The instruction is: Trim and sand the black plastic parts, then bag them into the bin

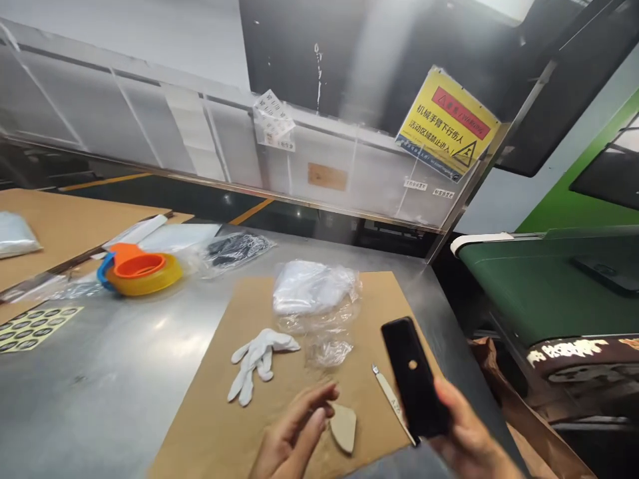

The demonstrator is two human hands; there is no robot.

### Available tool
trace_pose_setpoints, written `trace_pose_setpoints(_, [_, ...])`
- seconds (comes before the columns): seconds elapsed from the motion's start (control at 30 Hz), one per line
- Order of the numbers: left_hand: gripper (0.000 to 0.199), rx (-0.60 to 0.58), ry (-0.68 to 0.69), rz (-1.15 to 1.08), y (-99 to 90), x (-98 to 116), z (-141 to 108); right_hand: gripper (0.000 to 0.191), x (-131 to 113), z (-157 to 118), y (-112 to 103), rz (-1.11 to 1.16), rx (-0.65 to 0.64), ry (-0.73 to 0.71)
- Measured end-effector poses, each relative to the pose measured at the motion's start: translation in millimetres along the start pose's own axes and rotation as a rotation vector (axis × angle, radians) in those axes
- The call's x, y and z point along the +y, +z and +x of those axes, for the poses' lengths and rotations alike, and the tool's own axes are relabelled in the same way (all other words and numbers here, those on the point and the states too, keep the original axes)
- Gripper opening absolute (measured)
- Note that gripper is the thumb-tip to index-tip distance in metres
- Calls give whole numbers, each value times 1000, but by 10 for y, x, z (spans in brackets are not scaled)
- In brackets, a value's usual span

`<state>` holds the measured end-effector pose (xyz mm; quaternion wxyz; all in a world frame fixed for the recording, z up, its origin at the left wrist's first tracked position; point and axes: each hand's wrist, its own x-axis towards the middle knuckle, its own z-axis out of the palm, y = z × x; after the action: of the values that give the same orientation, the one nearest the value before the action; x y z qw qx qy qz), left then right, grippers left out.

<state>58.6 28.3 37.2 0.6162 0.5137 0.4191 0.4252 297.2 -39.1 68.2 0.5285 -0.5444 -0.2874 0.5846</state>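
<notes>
My right hand (466, 426) grips a black flat rectangular piece (417, 382), shaped like a phone, by its lower right edge. A small round tan spot shows near its middle. My left hand (297, 432) is half curled, thumb and fingers apart. Just beyond its fingertips lies a small beige flat piece (344, 429) with a rounded edge; whether they touch I cannot tell. Between the hands, a pale-handled tool (392, 402) with a metal tip rests on the cardboard (200, 426). A white glove (257, 362) lies further left, and clear plastic bags (314, 289) sit behind.
Orange and yellow tape rings (144, 269), a bag of dark items (237, 249) and a sticker sheet (37, 326) lie on the metal table (110, 379). A clear barrier with a yellow warning sign (449, 123) stands behind. A green conveyor belt (524, 286) runs at right.
</notes>
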Motion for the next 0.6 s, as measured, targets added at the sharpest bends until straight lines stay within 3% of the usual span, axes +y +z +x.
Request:
trace_pose_setpoints(0.07, [38, -66, -72, -79, 93, -40, -47, 61, 458, -20, 399, 302, -256, 123])
trace_pose_setpoints(0.2, [43, -79, -230, -173, -22, -236, -210, 62, 950, -54, 859, 642, -419, 219])
trace_pose_setpoints(0.33, [44, -30, -328, -237, -184, -368, -395, 60, 1136, -146, 1030, 736, -393, 283])
trace_pose_setpoints(0.47, [39, 5, -346, -265, -234, -353, -493, 60, 1251, -250, 1051, 693, -308, 309])
trace_pose_setpoints(0.53, [39, -3, -341, -271, -244, -335, -518, 56, 1308, -295, 1050, 546, -259, 270])
trace_pose_setpoints(0.6, [42, -40, -320, -281, -251, -336, -544, 49, 1364, -336, 1067, 243, -203, 131])
